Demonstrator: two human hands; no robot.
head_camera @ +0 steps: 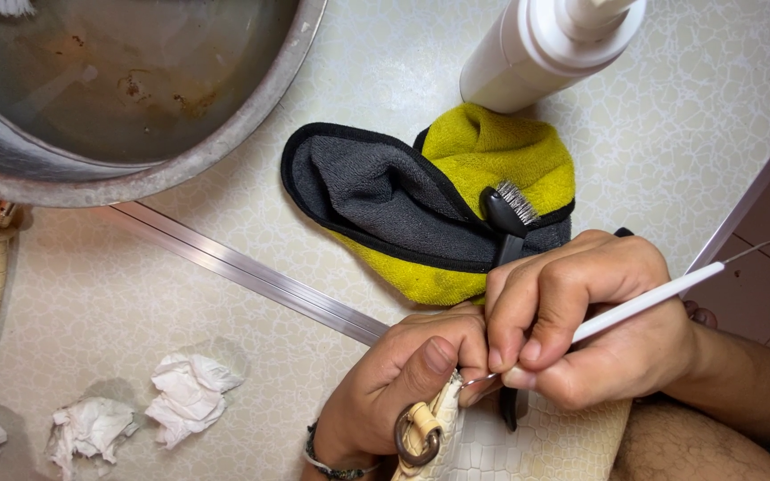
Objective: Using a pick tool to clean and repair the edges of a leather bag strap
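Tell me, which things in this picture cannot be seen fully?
Head view only:
- Tool tip: hidden between the right hand and left hand.
- Brush handle: covered by the right hand.
- Bag: cut off by the bottom edge.
- Bottle top: cut off by the top edge.
- Basin: cut off at top and left.

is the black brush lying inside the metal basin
No, the black brush lies on the yellow and grey cloth, outside the metal basin.
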